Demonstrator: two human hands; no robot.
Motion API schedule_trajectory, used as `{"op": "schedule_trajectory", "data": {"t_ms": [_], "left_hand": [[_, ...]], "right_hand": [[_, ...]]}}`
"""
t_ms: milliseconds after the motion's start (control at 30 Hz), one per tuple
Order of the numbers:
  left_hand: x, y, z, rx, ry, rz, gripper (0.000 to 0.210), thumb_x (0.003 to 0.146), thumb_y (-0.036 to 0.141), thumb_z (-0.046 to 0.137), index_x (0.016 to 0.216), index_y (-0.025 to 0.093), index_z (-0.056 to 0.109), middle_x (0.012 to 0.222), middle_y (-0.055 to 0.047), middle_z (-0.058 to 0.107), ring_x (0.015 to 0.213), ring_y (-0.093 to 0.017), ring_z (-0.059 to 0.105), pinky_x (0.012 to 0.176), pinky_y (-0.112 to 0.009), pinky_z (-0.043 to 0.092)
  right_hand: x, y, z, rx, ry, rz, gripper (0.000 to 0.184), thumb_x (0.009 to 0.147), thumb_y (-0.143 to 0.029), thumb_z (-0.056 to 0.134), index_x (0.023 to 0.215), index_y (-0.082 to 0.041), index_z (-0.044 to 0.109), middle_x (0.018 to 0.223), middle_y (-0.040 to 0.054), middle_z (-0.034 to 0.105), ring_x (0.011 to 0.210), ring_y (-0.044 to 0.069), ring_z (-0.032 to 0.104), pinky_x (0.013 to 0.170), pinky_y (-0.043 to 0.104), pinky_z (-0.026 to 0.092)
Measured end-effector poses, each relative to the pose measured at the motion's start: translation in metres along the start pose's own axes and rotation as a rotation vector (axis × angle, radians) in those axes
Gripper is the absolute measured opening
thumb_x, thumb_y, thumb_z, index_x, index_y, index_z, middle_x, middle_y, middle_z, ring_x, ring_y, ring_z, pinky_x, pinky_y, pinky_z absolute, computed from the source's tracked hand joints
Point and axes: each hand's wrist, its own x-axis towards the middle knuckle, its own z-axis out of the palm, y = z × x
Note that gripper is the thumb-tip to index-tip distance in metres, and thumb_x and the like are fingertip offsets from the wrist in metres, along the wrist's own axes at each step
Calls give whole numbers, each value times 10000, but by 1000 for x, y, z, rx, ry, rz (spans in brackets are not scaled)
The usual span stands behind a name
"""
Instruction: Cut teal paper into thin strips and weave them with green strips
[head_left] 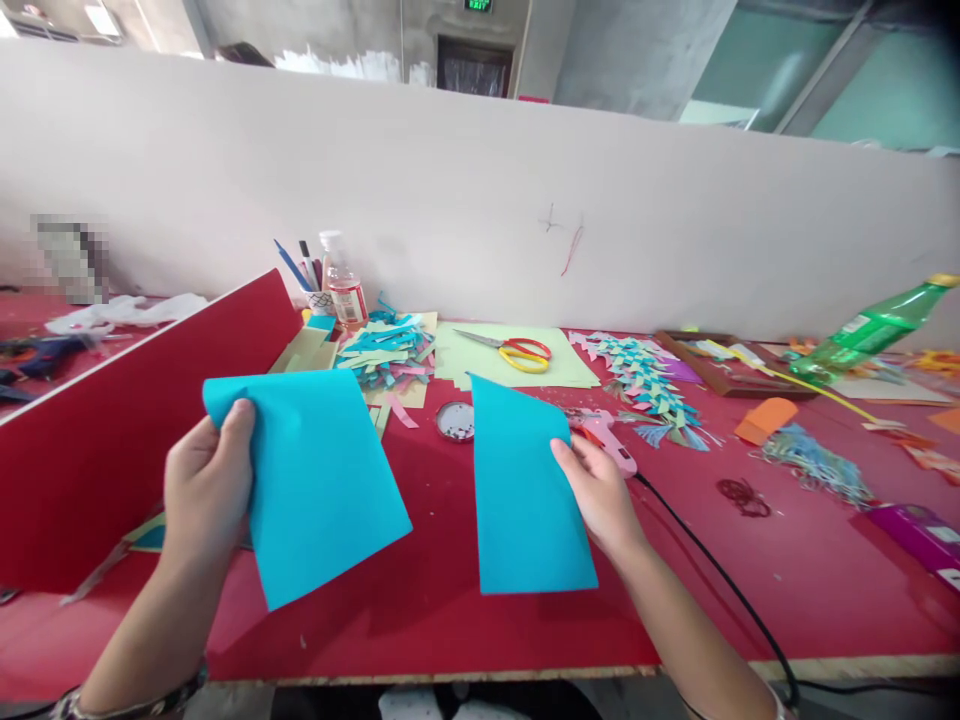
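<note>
My left hand (pixel 210 475) pinches a blue paper sheet (pixel 322 480) by its left edge, thumb in front, above the red table. In my right hand (pixel 600 490) is a second blue piece of paper (pixel 525 500), gripped at its right edge with its top curling. The two pieces hang apart from each other. Behind them, scissors (pixel 517 352) with red and yellow handles lie on pale green paper sheets (pixel 457 365). A pink glue gun (pixel 616 445) lies just behind my right hand, partly hidden by it and the paper.
A red divider (pixel 150 430) stands at the left. Paper strips (pixel 386 350), a bottle (pixel 345 285) and a pen cup (pixel 321 302) are at the back. Rightward lie a braided paper strip (pixel 645 375), a green bottle (pixel 870 330), yarn (pixel 814 462) and the glue gun's black cable (pixel 720 560).
</note>
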Motion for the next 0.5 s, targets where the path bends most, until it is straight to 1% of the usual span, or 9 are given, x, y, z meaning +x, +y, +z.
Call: {"op": "schedule_trajectory", "data": {"t_ms": [67,167,233,267,300,333,400,433,500], "left_hand": [[4,3,-5,-68,39,52,311,684,424,508,559,166,387,422,86,294,332,-32,255,271,-126,200],[12,10,-9,-207,116,217,305,676,379,511,527,171,344,412,93,253,333,-20,215,280,-118,182],[17,17,-8,-312,142,335,307,676,374,509,525,165,341,435,90,259,365,-15,230,321,-114,222],[20,21,-7,-355,151,377,306,680,382,504,536,158,354,458,84,283,391,-14,255,356,-114,257],[22,24,-6,-385,157,398,306,682,395,499,550,151,369,480,80,307,418,-14,278,395,-120,290],[24,27,-4,-405,171,407,311,681,406,498,562,145,378,496,78,320,440,-14,292,430,-128,315],[25,32,-1,-426,212,412,315,667,411,516,571,139,391,507,78,326,471,-18,313,481,-143,343],[25,34,1,-431,214,414,308,658,406,530,576,137,403,505,78,330,483,-22,328,498,-150,354],[22,36,4,-429,154,424,286,653,394,547,598,131,448,514,70,369,519,-40,381,529,-168,377]], "right_hand": [[-2,-2,0,-16,-136,12,301,743,-475,460,668,-184,441,572,-37,398,485,87,333,449,213,277],[-6,-4,1,-87,-426,15,297,749,-450,466,640,-182,404,549,-58,306,472,68,282,430,199,225],[-7,-4,0,-157,-635,-1,300,756,-420,469,613,-177,369,555,-63,265,480,60,265,429,192,202],[-7,-3,0,-201,-715,-11,302,758,-403,472,600,-175,353,555,-64,254,484,57,257,430,189,194],[-7,-2,-1,-248,-758,-26,301,758,-384,476,591,-173,342,551,-66,245,485,54,248,430,188,185],[-7,-1,-2,-297,-764,-43,295,757,-363,479,585,-171,337,545,-68,240,486,54,240,432,187,179],[-6,1,-4,-375,-729,-68,262,760,-324,473,588,-167,353,532,-71,244,487,55,234,436,185,176],[-5,1,-5,-397,-704,-83,242,762,-308,469,593,-166,369,528,-71,254,488,57,240,439,184,181],[-4,0,-8,-425,-668,-125,192,757,-281,474,615,-164,420,534,-68,303,500,63,280,451,182,203]]}}
